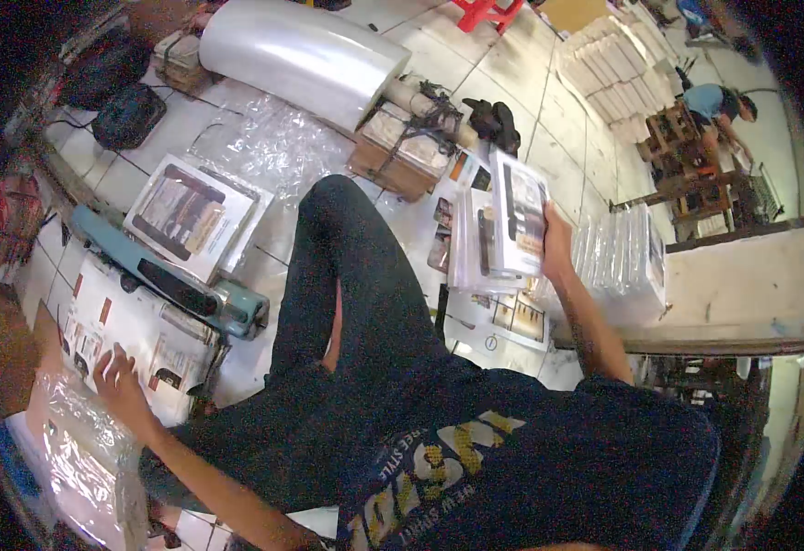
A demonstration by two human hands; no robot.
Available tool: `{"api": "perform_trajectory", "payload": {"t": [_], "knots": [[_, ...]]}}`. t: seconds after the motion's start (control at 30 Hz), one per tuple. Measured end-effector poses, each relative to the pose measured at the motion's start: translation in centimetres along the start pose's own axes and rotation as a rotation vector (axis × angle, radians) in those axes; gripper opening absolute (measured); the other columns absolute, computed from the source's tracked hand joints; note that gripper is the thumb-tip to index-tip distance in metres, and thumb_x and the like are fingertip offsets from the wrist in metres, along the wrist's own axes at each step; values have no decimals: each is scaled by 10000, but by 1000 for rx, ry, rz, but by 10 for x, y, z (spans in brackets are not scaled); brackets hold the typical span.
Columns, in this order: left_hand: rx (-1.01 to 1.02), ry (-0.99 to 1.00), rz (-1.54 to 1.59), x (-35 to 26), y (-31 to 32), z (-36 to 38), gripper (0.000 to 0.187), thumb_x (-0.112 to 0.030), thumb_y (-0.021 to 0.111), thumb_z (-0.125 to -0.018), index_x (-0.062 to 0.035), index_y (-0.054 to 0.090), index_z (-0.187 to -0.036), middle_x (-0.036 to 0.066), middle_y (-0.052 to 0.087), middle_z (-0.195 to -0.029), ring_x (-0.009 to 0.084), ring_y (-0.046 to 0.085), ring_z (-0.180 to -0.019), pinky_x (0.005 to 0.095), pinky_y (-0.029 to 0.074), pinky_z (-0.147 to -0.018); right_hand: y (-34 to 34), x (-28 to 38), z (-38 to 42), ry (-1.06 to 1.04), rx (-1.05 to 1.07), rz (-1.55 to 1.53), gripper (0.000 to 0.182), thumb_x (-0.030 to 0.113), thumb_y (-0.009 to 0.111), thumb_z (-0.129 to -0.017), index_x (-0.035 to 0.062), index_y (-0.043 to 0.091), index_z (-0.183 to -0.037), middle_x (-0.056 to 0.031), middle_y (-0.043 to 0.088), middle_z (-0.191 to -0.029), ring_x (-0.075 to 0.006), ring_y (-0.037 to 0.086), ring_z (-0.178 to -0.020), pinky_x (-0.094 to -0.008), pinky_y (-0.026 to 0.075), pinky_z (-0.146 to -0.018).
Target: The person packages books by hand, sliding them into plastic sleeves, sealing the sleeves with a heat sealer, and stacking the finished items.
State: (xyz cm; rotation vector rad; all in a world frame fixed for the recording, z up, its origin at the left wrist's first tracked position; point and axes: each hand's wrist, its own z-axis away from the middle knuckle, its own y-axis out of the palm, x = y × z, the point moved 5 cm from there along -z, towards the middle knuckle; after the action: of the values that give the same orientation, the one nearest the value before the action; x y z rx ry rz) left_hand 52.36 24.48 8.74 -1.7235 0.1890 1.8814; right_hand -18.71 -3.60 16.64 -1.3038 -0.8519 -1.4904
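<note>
My left hand lies with fingers spread on white printed sheets, beside a long teal heat sealer with a dark strip along its arm. My right hand grips the right edge of a white booklet with a printed picture cover, tilted up over a stack of similar booklets. Its thumb is partly hidden. Beyond the sealer, another pile of picture-covered booklets rests on the floor.
A big roll of clear film lies ahead, its loose sheet spread on the tiles. Tied bundles sit near it. Wrapped packs stand in a row at right. Crumpled plastic is at lower left. A person bends at far right.
</note>
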Motion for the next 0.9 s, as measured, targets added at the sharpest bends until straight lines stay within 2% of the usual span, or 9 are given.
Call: {"api": "perform_trajectory", "payload": {"t": [0.13,0.17,0.27,0.3,0.4,0.6,0.67,0.77,0.9], "knots": [[-57,311,-203,-23,15,14,345,-271,699,-843,-61,563,-1080,79,642,-962,189,649,-846,279,519,-567,-54,-67,-34,-110,-34,332,444,370,498,-967,-45,654,-979,-101,668,-857,-182,616,-714,-339,503,-659],[-116,3,-188,-15,18,16,274,-251,696,-840,-73,595,-1023,48,641,-950,159,631,-787,265,490,-468,-68,-85,-48,-232,-66,498,458,385,489,-966,-35,671,-947,-105,672,-822,-196,619,-691,-359,494,-619],[-97,118,-235,-2,12,14,250,-253,715,-835,-46,637,-952,69,672,-837,152,597,-670,283,463,-481,-61,-82,-44,-232,-159,971,410,359,506,-955,-21,657,-933,-170,658,-799,-293,612,-758,-423,465,-713],[-117,444,-360,7,8,7,269,-243,714,-836,-42,618,-987,102,679,-793,165,603,-648,304,474,-538,-38,-66,-31,-516,-265,802,399,356,516,-945,-23,636,-983,-201,650,-872,-324,610,-801,-437,464,-759],[-141,186,-323,-25,24,25,252,-214,718,-827,-41,599,-967,127,664,-759,184,630,-671,317,479,-569,51,-4,4,-911,-275,826,283,236,585,-909,6,630,-1068,-163,655,-993,-256,611,-966,-377,456,-881],[-127,381,-393,-17,28,26,238,-217,713,-808,-54,611,-948,121,662,-754,214,621,-654,338,491,-622,295,16,74,-621,528,558,257,232,686,-856,12,686,-990,-51,677,-772,-111,601,-707,-265,489,-683],[102,154,-319,-6,30,37,178,-161,654,-835,-28,608,-944,92,648,-726,134,612,-666,294,481,-600,363,-13,77,-652,673,389,310,251,723,-820,-3,683,-993,-56,683,-777,-105,595,-696,-259,485,-658],[247,120,-219,-40,55,102,107,-100,590,-854,-38,605,-940,50,631,-738,111,589,-648,258,462,-589,433,-48,82,-513,698,350,327,274,731,-807,-20,696,-946,-64,681,-757,-108,593,-676,-272,483,-629],[427,-66,5,-55,97,172,161,-61,642,-864,5,581,-998,88,646,-829,122,620,-721,247,495,-649,446,-42,91,-549,663,435,311,286,746,-775,-22,708,-796,-166,686,-752,-229,664,-669,-339,516,-640]]}}
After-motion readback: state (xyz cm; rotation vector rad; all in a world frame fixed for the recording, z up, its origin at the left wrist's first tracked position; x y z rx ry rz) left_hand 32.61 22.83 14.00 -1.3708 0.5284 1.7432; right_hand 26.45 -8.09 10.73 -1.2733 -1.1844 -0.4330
